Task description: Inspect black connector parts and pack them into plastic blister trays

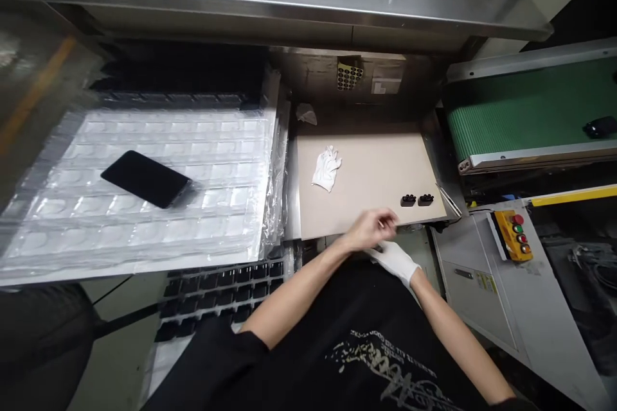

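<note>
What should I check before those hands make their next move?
1. Right hand gloved: ok, white glove on.
2. Left hand gloved: not ok, it is bare.
3. Loose white glove in sight: ok, lying on the brown board.
4. Two black parts clear of both hands: ok, side by side on the board.
5. Hands empty: cannot tell, blurred.
6. Green conveyor belt stopped: cannot tell.

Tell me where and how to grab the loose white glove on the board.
Pinch the loose white glove by its cuff, coming from the person's side. It lies on the board with its fingers pointing away, so the cuff probably offers the nearest, plainest edge. The bare left hand looks better placed, being nearer than the gloved right hand.
</note>
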A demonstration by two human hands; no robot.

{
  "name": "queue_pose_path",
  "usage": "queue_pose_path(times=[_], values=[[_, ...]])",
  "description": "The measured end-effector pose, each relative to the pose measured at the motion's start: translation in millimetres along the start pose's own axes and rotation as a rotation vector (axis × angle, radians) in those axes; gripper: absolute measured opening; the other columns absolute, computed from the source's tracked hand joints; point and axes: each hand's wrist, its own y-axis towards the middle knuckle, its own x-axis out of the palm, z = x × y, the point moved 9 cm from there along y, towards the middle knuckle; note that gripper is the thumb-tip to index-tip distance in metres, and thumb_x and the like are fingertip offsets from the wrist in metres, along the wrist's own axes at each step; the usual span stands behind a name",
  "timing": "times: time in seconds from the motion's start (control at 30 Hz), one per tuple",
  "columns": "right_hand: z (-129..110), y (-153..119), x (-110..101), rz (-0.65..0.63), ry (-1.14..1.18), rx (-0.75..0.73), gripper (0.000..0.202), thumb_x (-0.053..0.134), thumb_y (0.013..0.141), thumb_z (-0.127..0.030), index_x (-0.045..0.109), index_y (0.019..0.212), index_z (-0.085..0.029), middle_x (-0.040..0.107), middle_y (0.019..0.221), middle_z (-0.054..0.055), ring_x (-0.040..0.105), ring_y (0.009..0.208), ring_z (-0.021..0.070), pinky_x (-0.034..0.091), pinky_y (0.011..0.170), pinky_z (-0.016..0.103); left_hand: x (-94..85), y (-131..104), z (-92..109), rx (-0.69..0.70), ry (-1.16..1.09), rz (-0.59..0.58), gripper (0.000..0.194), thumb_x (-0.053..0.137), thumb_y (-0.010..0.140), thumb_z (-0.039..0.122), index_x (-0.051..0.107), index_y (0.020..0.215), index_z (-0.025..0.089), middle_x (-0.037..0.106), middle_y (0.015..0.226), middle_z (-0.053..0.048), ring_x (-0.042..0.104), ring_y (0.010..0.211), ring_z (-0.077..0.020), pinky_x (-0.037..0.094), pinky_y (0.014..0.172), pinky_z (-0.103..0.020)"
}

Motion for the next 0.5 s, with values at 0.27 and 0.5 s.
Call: queue_pose_path(times=[0.27, 0.5], values=[[129, -63, 4, 0.084, 0.290, 0.286, 0.036, 0.063, 0.088, -0.048, 0.084, 0.107, -0.026, 0.081, 0.123, 0.012, 0.074, 0.124, 0.0333, 0.057, 0.109, 0.043, -127.7, 47, -153, -0.431, 0.030, 0.449, 0.013, 0.064, 0.078, 0.005, 0.072, 0.082, 0.014, 0.068, 0.127, -0.029, 0.040, 0.145, -0.0470, 0.018, 0.122, -0.065], [131, -79, 10, 0.128, 0.368, 0.311, 0.039, 0.055, 0.092, -0.048, 0.082, 0.112, -0.027, 0.080, 0.127, 0.010, 0.073, 0.124, 0.0316, 0.058, 0.108, 0.041, -119.9, 37, -177, -0.494, -0.490, 0.624, 0.011, 0.072, 0.080, 0.020, 0.067, 0.088, 0.015, 0.074, 0.094, -0.014, 0.068, 0.112, -0.0317, 0.051, 0.105, -0.048]])
